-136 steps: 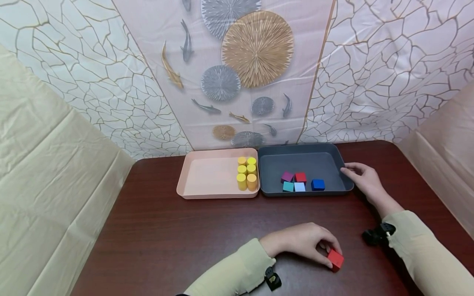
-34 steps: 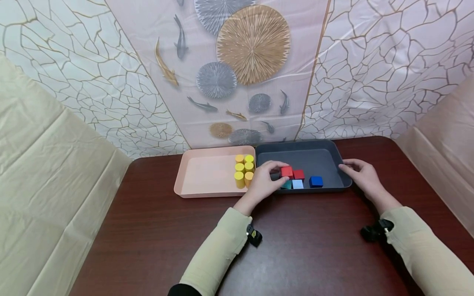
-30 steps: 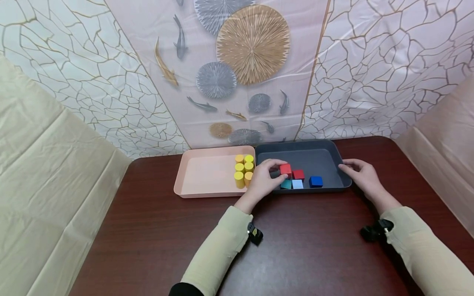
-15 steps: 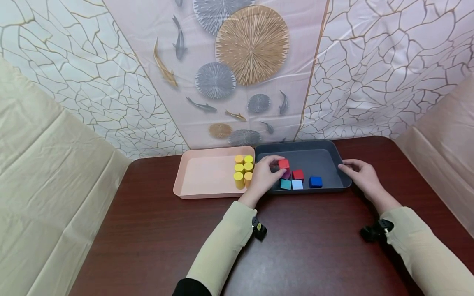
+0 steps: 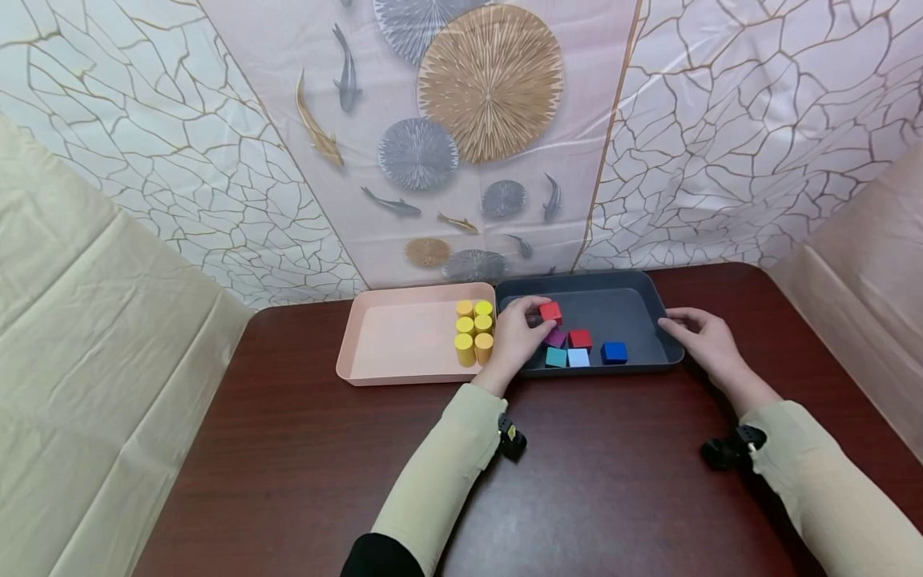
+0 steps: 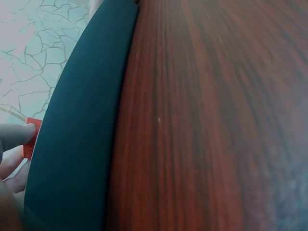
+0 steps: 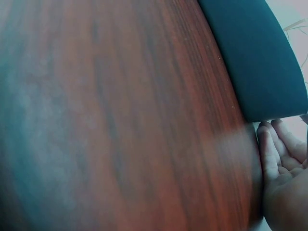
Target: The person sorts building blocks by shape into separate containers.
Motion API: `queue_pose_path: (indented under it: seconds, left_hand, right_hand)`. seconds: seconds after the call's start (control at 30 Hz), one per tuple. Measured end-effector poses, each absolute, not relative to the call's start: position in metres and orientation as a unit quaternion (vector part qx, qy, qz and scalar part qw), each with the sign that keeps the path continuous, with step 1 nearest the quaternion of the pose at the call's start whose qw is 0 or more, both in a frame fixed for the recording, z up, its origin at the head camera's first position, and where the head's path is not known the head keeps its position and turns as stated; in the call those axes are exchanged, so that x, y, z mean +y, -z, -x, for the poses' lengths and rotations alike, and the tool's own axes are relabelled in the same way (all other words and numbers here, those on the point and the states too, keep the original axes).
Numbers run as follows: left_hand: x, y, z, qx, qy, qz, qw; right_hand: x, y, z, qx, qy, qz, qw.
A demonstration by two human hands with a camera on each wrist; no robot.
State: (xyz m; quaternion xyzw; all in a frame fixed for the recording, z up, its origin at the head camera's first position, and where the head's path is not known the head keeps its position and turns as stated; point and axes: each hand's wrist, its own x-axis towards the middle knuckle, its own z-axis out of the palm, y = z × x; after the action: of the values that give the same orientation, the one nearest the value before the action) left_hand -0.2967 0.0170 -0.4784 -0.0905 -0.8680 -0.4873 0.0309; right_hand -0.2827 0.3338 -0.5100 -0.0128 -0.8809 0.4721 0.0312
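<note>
My left hand (image 5: 513,340) pinches a red cube (image 5: 551,312) between thumb and fingers over the left part of the dark grey tray (image 5: 613,300). Below the held cube, a purple cube (image 5: 554,338) lies beside a second red cube (image 5: 580,339). In front of these are a teal cube (image 5: 556,357) and a light blue cube (image 5: 578,357), with a blue cube (image 5: 614,353) apart to the right. My right hand (image 5: 710,349) holds the tray's right rim. The left wrist view shows the held cube (image 6: 32,138) partly behind the tray wall.
A pink tray (image 5: 397,336) stands against the grey tray's left side. Several yellow and orange cylinders (image 5: 465,346) stand in two rows at its right end. Both trays are near the back edge of the brown table (image 5: 303,449), before a patterned cloth.
My left hand has brought the red cube from the table's front right into the grey tray. Over the last second it moved slightly backward, uncovering the purple cube. My right hand stays at the rim.
</note>
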Motion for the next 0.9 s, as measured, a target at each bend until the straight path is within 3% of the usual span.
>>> queue_pose_path:
  seconds: [0.5, 0.9]
  left_hand:
    - [0.0214, 0.4786, 0.301, -0.89, 0.45, 0.069, 0.022]
    - [0.0248, 0.478, 0.301, -0.901, 0.429, 0.065, -0.024]
  right_hand:
    - [0.3329, 0.5088, 0.2813, -0.876, -0.481, 0.008, 0.027]
    - [0.3339, 0.5092, 0.2825, -0.875, -0.484, 0.009, 0.027]
